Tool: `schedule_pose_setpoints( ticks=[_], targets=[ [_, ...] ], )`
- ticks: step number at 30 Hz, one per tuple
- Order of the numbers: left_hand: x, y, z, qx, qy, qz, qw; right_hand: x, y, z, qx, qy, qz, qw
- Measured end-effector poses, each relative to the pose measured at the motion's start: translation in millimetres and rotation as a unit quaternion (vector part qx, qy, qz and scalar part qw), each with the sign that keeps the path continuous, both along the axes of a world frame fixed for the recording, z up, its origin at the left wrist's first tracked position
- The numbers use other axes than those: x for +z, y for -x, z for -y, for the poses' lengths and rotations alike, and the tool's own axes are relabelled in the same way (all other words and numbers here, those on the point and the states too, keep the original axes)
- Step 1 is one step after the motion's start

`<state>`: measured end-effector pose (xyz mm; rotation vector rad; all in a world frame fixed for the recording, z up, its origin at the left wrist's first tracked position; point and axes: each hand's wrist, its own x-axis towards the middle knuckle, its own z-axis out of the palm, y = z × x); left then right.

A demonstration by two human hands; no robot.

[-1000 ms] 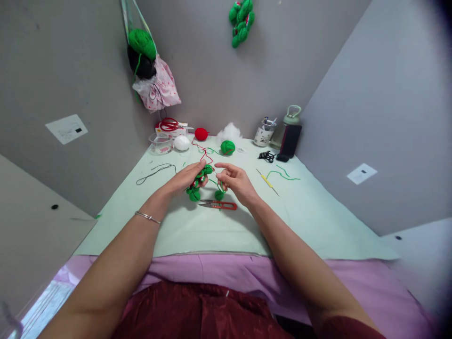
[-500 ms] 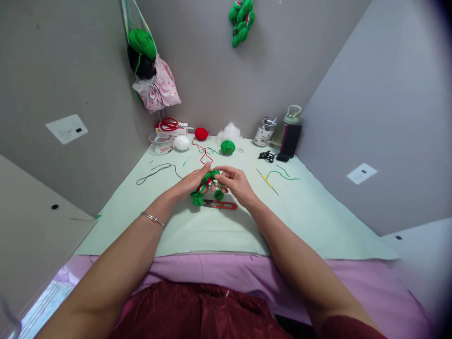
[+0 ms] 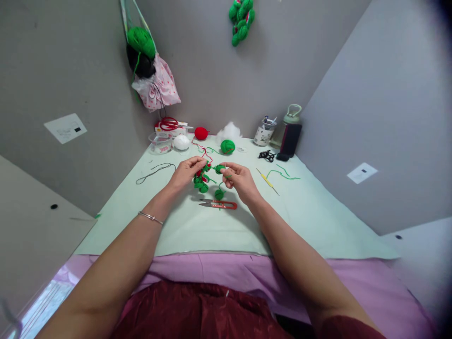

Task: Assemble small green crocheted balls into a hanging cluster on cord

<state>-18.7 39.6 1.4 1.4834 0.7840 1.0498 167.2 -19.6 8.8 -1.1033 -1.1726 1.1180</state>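
Note:
My left hand (image 3: 185,172) is pinched shut on the top of a cluster of small green and red crocheted balls (image 3: 202,181), which hangs from it just above the pale green mat (image 3: 197,230). My right hand (image 3: 240,179) is closed on one green ball (image 3: 219,168) at the cluster's right end. Another green ball (image 3: 219,193) dangles on a green strand below. Red thread snips (image 3: 219,204) lie on the mat just in front of both hands.
At the back of the mat lie a green yarn ball (image 3: 228,147), a red yarn ball (image 3: 201,133), white stuffing (image 3: 230,130), a plastic tub (image 3: 160,143), a cup (image 3: 263,134), a bottle and phone (image 3: 290,136). A crochet hook (image 3: 267,181) lies right; black cord (image 3: 155,170) left.
Both hands rose from the mat and moved slightly apart, lifting the crocheted cluster so that it now hangs stretched between them instead of being bunched in my fingers.

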Motion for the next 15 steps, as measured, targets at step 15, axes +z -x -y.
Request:
schedule_pose_setpoints(
  ticks=[15],
  targets=[
    [3.0,7.1,-2.1,-0.097,0.054,-0.036,0.993,-4.1,-3.6,-2.6,-0.022,-0.013,-0.01,1.0]
  ],
)
